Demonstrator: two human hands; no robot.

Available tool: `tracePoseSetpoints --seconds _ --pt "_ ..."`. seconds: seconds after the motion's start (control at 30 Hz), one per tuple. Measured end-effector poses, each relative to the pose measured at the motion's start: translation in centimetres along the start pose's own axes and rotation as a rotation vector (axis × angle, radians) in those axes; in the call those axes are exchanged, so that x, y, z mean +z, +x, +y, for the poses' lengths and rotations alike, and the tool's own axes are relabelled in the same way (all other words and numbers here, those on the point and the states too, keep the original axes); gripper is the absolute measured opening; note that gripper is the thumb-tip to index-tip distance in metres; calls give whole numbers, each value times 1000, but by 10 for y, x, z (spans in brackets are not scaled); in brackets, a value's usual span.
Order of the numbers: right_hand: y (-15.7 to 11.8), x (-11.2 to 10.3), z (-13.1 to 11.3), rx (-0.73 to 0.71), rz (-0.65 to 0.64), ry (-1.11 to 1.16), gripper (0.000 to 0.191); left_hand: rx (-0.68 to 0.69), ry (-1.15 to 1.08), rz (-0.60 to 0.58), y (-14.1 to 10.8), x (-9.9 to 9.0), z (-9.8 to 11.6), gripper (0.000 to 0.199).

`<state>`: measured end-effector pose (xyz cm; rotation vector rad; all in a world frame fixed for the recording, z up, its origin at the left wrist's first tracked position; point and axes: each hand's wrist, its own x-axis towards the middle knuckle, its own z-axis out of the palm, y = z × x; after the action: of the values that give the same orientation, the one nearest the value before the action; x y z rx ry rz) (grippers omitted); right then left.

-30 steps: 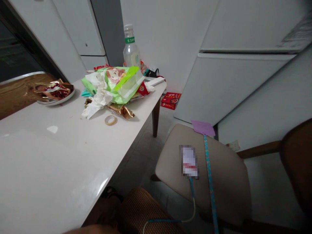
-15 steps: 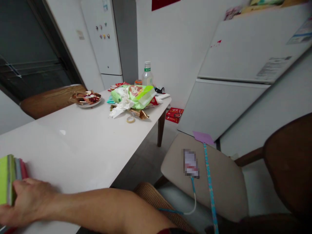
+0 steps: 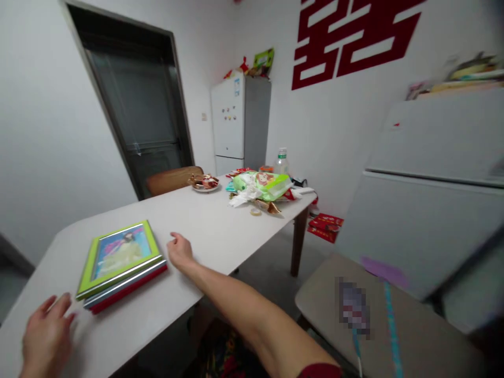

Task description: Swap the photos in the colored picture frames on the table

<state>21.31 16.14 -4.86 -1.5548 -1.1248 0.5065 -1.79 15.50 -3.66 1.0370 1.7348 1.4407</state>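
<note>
Loosely, left hand (image 3: 48, 333) and right hand (image 3: 180, 249) flank frame edges (image 3: 147, 261), tabletop (image 3: 205, 226) beyond

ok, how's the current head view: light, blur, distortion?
Head view: dim, flat light; soft shadow by the left hand, itself slightly blurred; items atop the right-side fridge smeared; that fridge leans, likely lens distortion plus camera tilt; object on the chair seat pixelated, unreadable.

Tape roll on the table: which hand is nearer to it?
Right. The right hand is between the tape roll and the stacked frames; the left hand is by the frames' near-left corner.
</note>
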Motion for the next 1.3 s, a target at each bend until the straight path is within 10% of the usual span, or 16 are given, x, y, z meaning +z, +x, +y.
tracePoseSetpoints --seconds 0.2,0.33,0.43,0.87,1.03,1.3 --pt "-8 4 -75 -281 -206 284 66 163 -434 -121 -12 -11 56 54" --pt "-37 11 -132 -439 -447 724 77 381 -773 -695 -52 -9 106 76" --pt "-55 12 -147 -398 -536 870 77 398 -865 -875 -70 -10 122 80" --pt "-66 37 -111 -95 -533 931 75 183 -872 -796 -62 -2 81 83" --pt "-57 35 -107 85 -489 950 26 64 -867 -737 -59 6 82 40" --pt "-47 17 -118 271 -576 815 58 -107 -695 -838 -58 19 90 62"
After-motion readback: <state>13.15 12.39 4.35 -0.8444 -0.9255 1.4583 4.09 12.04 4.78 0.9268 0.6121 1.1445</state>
